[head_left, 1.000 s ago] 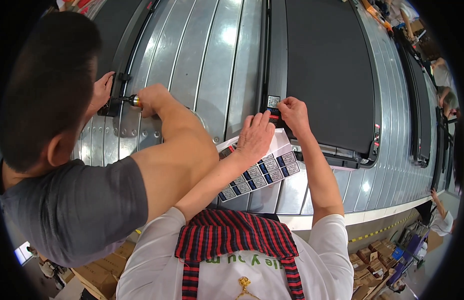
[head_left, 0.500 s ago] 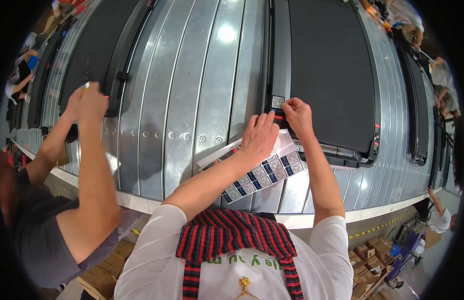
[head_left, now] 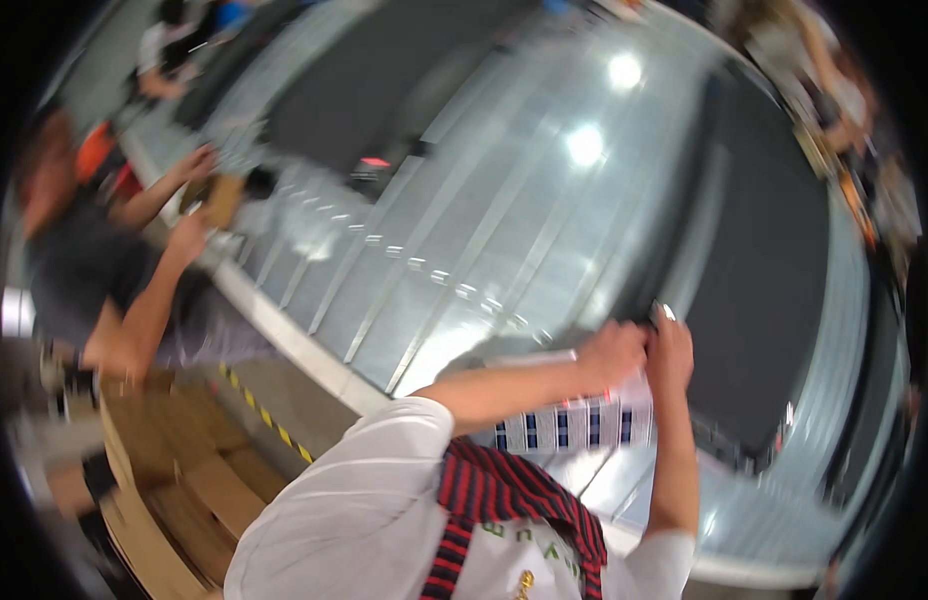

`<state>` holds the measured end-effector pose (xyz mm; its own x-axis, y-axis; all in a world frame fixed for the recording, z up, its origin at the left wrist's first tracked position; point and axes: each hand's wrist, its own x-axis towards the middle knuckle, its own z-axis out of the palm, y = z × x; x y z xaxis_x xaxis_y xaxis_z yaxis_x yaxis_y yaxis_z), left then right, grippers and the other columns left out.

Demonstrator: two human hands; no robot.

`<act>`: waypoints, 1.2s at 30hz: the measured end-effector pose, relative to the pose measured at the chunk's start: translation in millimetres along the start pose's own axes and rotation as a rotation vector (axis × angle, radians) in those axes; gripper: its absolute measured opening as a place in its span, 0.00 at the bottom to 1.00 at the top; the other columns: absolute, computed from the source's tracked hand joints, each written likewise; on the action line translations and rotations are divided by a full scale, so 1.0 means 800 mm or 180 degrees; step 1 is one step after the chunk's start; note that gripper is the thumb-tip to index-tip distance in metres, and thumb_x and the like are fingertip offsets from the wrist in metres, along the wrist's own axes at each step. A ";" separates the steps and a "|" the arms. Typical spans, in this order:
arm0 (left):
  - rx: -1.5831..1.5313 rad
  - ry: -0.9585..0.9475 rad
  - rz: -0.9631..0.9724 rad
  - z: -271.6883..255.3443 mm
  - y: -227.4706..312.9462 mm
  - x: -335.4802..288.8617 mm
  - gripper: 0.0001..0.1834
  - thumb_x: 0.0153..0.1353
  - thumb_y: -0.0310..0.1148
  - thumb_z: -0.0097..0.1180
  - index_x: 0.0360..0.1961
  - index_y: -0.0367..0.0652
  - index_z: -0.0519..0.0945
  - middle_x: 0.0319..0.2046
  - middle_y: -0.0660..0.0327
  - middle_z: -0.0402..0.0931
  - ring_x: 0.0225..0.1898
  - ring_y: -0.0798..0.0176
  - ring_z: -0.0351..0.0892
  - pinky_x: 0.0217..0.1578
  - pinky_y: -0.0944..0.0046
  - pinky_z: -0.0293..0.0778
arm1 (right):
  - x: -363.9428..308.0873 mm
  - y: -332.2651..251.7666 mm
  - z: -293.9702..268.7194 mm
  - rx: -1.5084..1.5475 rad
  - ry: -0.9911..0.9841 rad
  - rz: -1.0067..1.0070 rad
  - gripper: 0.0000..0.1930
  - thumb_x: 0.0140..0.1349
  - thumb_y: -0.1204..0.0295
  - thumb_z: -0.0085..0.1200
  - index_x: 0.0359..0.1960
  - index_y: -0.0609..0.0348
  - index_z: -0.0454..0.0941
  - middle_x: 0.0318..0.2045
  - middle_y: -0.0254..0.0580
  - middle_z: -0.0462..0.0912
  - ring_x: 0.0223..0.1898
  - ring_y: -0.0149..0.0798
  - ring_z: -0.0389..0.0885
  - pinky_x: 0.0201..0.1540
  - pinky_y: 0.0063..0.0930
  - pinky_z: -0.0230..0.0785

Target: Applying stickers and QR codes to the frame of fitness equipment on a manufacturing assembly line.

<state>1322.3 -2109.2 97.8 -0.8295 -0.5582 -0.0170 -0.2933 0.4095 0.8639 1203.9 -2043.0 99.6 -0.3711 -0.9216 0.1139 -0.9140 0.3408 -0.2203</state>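
Observation:
Both my hands meet at the near left edge of a black treadmill deck (head_left: 754, 270), on its grey side rail. My left hand (head_left: 612, 356) is closed, its fingers curled close against the right hand. My right hand (head_left: 672, 352) is closed in a pinch, with a small bright spot at its fingertips. Blur hides what either hand holds. A sheet of labels (head_left: 576, 424), white with dark blue blocks and square codes, lies below my left hand and forearm; its upper part is covered.
A metal slatted conveyor (head_left: 484, 220) carries another dark deck (head_left: 374, 90) on the far left. At the left a co-worker (head_left: 134, 260) stands with both arms over the line. Cardboard boxes (head_left: 199, 470) are stacked at lower left, beside yellow-black floor tape (head_left: 269, 418).
The view has swung left and tilted, blurring the picture. My left hand has closed up against the right. The co-worker's hands have parted and moved away from the deck.

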 end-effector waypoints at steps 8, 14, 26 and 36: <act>0.0344 -0.0639 0.1082 -0.080 -0.008 -0.149 0.07 0.55 0.38 0.44 0.29 0.49 0.70 0.23 0.58 0.72 0.26 0.53 0.74 0.24 0.55 0.69 | -0.003 -0.005 0.016 -0.0130 0.0031 -0.0038 0.24 0.57 0.64 0.45 0.52 0.68 0.61 0.49 0.58 0.67 0.52 0.53 0.63 0.57 0.39 0.52; -0.0336 0.1346 0.0033 -0.185 0.012 -0.198 0.13 0.57 0.40 0.46 0.28 0.40 0.69 0.19 0.52 0.69 0.21 0.53 0.70 0.24 0.58 0.66 | -0.015 -0.070 0.022 0.5383 -0.1390 0.1010 0.29 0.61 0.48 0.34 0.54 0.60 0.61 0.51 0.47 0.68 0.51 0.39 0.68 0.52 0.31 0.60; -0.0169 0.2162 -0.1393 -0.320 -0.195 -0.260 0.15 0.54 0.40 0.47 0.27 0.36 0.72 0.27 0.44 0.72 0.32 0.42 0.71 0.31 0.50 0.66 | -0.109 -0.340 0.077 0.4615 -0.1972 0.1644 0.16 0.51 0.74 0.54 0.42 0.67 0.70 0.35 0.40 0.77 0.33 0.31 0.76 0.34 0.22 0.69; -0.0203 0.1376 -0.1578 -0.358 -0.249 -0.255 0.24 0.52 0.46 0.49 0.39 0.34 0.70 0.36 0.43 0.73 0.40 0.44 0.72 0.40 0.54 0.67 | -0.144 -0.441 0.142 0.4672 -0.1002 0.2583 0.16 0.48 0.79 0.56 0.40 0.69 0.71 0.36 0.43 0.78 0.32 0.36 0.77 0.36 0.27 0.70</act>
<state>1686.4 -2283.9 73.3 -0.3342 -0.9145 -0.2282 -0.5516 -0.0066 0.8341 1587.4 -2078.0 54.4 -0.4213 -0.6704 -0.6108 0.4535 0.4275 -0.7820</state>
